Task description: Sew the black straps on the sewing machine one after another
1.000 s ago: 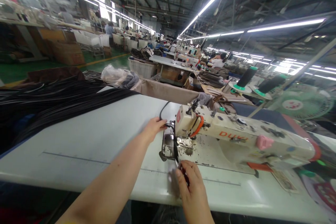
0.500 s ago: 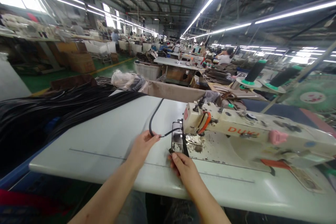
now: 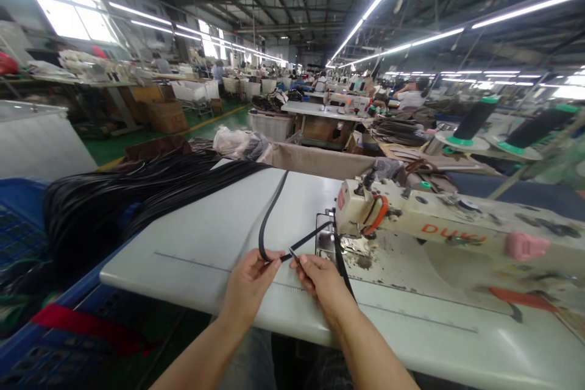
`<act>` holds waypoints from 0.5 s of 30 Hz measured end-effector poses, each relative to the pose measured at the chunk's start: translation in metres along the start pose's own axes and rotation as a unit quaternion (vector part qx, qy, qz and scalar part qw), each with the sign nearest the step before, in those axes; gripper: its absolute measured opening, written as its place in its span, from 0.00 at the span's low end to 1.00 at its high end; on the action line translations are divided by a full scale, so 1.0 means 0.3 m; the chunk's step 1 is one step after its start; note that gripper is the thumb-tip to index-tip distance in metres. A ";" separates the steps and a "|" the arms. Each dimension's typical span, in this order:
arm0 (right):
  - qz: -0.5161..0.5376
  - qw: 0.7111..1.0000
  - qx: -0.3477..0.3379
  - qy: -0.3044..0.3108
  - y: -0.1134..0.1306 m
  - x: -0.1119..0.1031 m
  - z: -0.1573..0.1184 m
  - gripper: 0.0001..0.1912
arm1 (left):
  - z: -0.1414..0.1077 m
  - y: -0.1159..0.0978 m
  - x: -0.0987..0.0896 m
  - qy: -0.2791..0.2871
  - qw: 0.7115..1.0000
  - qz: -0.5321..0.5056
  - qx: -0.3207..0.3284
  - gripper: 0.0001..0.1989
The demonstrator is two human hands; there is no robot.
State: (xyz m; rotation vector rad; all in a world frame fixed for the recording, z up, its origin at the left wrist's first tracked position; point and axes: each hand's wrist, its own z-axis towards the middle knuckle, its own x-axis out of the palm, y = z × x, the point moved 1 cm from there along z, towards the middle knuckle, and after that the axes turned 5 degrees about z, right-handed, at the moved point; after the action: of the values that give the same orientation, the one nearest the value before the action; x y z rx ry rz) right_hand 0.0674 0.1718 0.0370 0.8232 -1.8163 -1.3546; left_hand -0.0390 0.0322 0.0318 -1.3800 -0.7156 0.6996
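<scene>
A narrow black strap (image 3: 311,236) runs from under the sewing machine's needle area towards me, bends at my fingers and curves away to the table's far edge. My left hand (image 3: 253,274) pinches this strap between thumb and fingertips. Close on its right, my right hand (image 3: 317,277) is closed around what look like small thread snips (image 3: 293,252), whose pointed tip lies against the strap. Most of that tool is hidden in the fingers. The sewing machine (image 3: 411,213) stands right of both hands, with another length of black strap (image 3: 342,262) hanging down beside its head.
A thick bundle of long black straps (image 3: 105,195) drapes over the left side of the white table (image 3: 183,244). Blue plastic crates (image 3: 82,347) stand below it. Thread cones (image 3: 475,119) rise behind the machine. A beige fabric-lined bin (image 3: 320,161) adjoins the far edge.
My right hand has moved up from beside the machine's plate to the strap, bringing the snips' tip against it. My left hand has drawn the strap nearer, and the stretch to the machine is straighter.
</scene>
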 end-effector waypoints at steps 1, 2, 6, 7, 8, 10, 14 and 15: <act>-0.008 1.000 -0.005 0.001 0.004 0.001 -0.002 0.31 | -0.002 -0.001 -0.005 -0.002 1.000 0.001 0.001 0.15; -0.019 1.000 -0.013 0.000 0.009 0.001 -0.006 0.30 | -0.002 -0.001 -0.010 -0.004 1.000 0.004 0.001 0.16; -0.108 0.991 -0.066 -0.046 0.028 -0.025 -0.049 0.18 | 0.016 -0.007 -0.040 0.016 0.999 0.039 -0.013 0.17; -0.180 0.976 -0.096 -0.070 0.032 -0.037 -0.067 0.15 | 0.024 -0.012 -0.050 0.029 0.998 0.049 -0.018 0.17; -0.274 0.947 -0.131 -0.099 0.035 -0.052 -0.088 0.11 | 0.032 -0.017 -0.061 0.047 0.997 0.058 -0.028 0.17; -0.482 0.839 -0.189 -0.166 0.032 -0.084 -0.130 0.00 | 0.049 -0.026 -0.090 0.079 0.992 0.076 -0.060 0.19; -0.684 0.675 -0.140 -0.239 0.002 -0.154 -0.193 0.25 | 0.089 -0.019 -0.175 0.111 0.972 0.178 -0.103 0.22; -0.701 0.666 -0.107 -0.231 -0.007 -0.167 -0.203 0.27 | 0.101 -0.013 -0.202 0.108 0.967 0.209 -0.097 0.24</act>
State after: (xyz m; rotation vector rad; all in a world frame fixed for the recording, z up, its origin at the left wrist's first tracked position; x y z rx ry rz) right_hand 0.1456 0.1815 0.0385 2.0738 -1.0300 -2.8410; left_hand -0.0999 0.0025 0.0350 -1.7837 -0.3244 0.8051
